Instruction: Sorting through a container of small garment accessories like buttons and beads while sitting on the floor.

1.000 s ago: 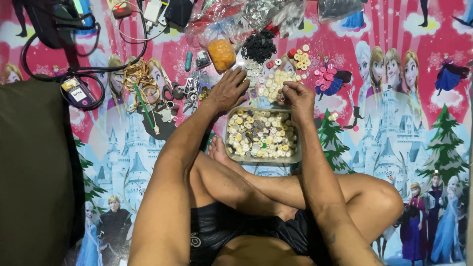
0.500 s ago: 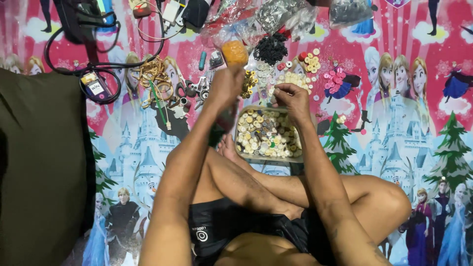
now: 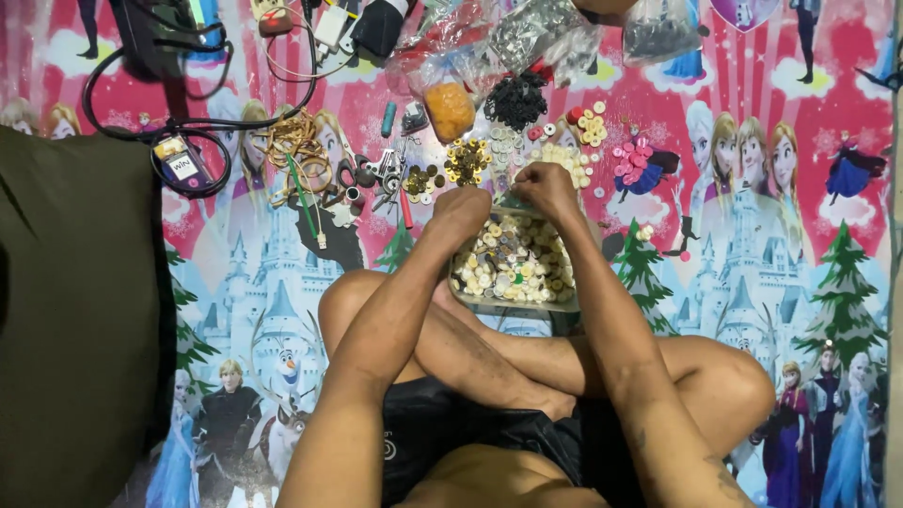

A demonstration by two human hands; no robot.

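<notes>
I sit cross-legged with a clear plastic tray full of mixed pale buttons in front of my shins. My left hand hangs over the tray's far left corner, fingers curled downward. At the tray's far edge, my right hand has its fingertips bunched together and pointing down. The backs of both hands hide whatever the fingers pinch. Just beyond the hands lie sorted button heaps: gold-brown, black, cream and pink.
A bag of orange pieces and several clear bags lie at the far edge. Scissors and small tools, rubber bands and black cables lie far left. A dark cushion fills the left side on the printed mat.
My left hand has drawn back from the button heaps beyond the tray to the tray's far left corner. The right hand stays at the far edge. The view has tilted slightly.
</notes>
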